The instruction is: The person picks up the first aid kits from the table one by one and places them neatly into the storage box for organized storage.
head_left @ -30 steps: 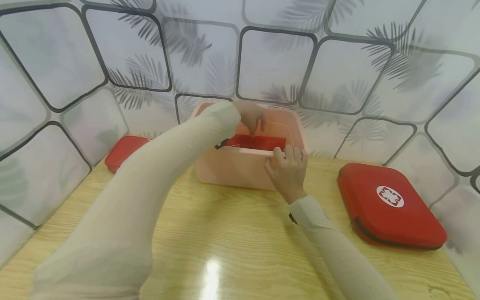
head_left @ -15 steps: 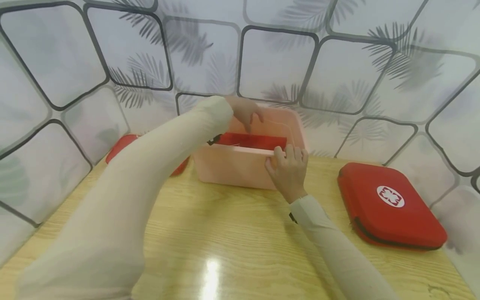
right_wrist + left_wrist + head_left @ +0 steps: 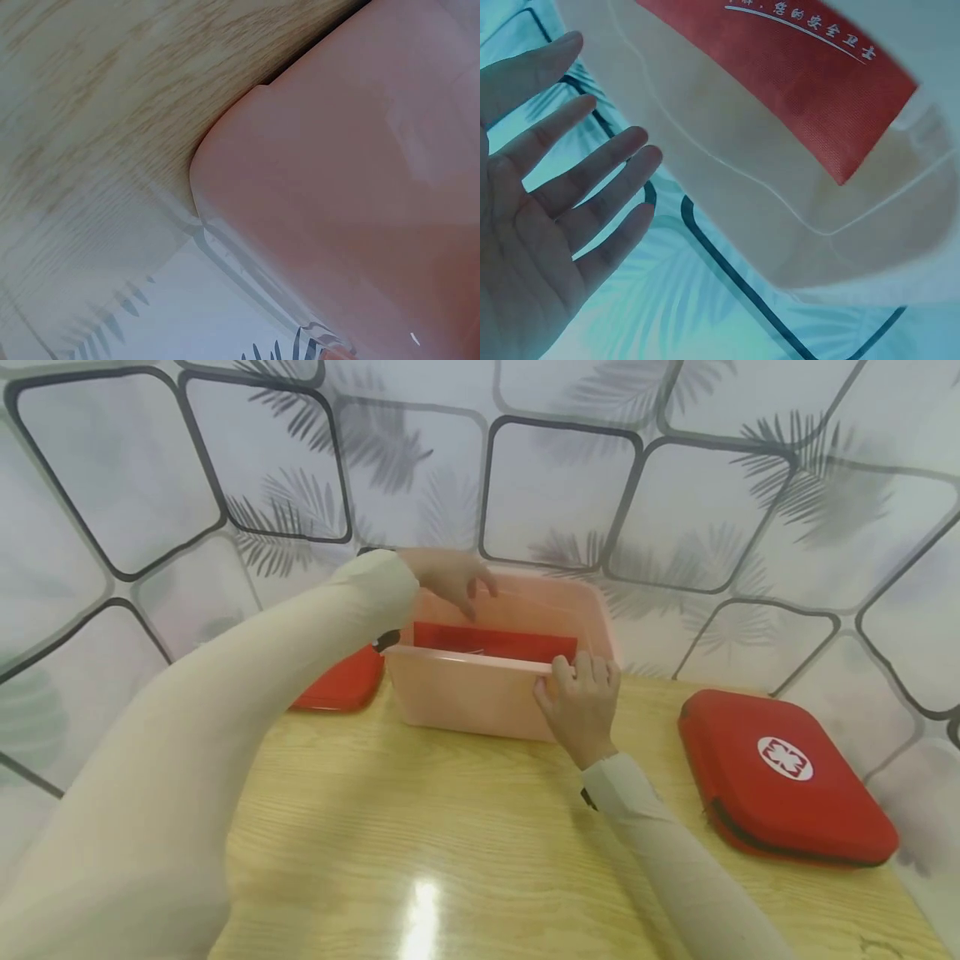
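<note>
A pink plastic bin [image 3: 472, 693] stands on the table against the back wall. Inside it lies a flat red fabric piece [image 3: 525, 647] with white lettering, seen closer in the left wrist view [image 3: 802, 82]. My left hand [image 3: 450, 578] hovers above the bin's back left part, fingers spread and holding nothing; the left wrist view shows the bare palm [image 3: 532, 217] apart from the bin. My right hand [image 3: 581, 706] grips the front rim near its right corner, fingers curled over the edge. Mostly the bin's outer wall [image 3: 337, 180] fills the right wrist view.
On the right of the wooden table [image 3: 360, 852] lies a red zip case [image 3: 787, 772] with a white round emblem. Another red case [image 3: 341, 681] lies left of the bin, partly hidden by my left sleeve. A patterned wall covering [image 3: 555, 485] rises behind.
My left hand has drawn up and leftward from over the bin's middle, uncovering more of the red fabric piece and the left case. My right hand has stayed on the rim.
</note>
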The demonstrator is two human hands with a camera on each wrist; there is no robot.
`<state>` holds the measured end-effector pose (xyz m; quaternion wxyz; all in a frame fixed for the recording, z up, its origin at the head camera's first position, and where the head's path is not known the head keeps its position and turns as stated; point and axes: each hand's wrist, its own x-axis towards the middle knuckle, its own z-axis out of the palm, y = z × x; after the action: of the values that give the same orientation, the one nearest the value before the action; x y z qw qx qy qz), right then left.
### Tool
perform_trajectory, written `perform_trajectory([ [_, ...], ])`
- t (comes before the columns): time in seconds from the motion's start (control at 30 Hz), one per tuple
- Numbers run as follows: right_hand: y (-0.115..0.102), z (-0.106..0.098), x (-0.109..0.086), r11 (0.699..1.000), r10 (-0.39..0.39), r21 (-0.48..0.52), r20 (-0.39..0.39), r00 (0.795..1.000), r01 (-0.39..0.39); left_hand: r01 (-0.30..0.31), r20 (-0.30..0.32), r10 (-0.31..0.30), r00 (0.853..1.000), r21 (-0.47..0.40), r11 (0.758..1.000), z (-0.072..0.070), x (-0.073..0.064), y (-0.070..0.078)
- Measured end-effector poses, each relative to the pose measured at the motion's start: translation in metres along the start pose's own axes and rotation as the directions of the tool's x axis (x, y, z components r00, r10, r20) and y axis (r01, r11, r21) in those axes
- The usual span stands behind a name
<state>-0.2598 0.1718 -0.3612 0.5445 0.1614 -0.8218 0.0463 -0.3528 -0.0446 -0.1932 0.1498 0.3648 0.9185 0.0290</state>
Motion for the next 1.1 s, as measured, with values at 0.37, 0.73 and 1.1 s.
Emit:
perform_trajectory([
  [0.37, 0.002, 0.003, -0.003, 1.0, 0.003, 0.005, 0.009, 1.0, -0.003, -0.078, -0.336, 0.084, 0.938, 0.033, 0.996, 0.013, -0.053, -0.005],
  [0.73, 0.001, 0.001, -0.002, 1.0, -0.005, -0.004, 0.012, 1.0, 0.005, 0.033, -0.634, 0.103, 0.766, 0.199, 0.979, 0.036, -0.107, -0.023],
  [1.1, 0.001, 0.003, -0.002, 1.0, -0.001, 0.005, -0.007, 1.0, 0.001, 0.095, -0.709, 0.109, 0.696, 0.242, 0.965, 0.063, -0.13, -0.066],
])
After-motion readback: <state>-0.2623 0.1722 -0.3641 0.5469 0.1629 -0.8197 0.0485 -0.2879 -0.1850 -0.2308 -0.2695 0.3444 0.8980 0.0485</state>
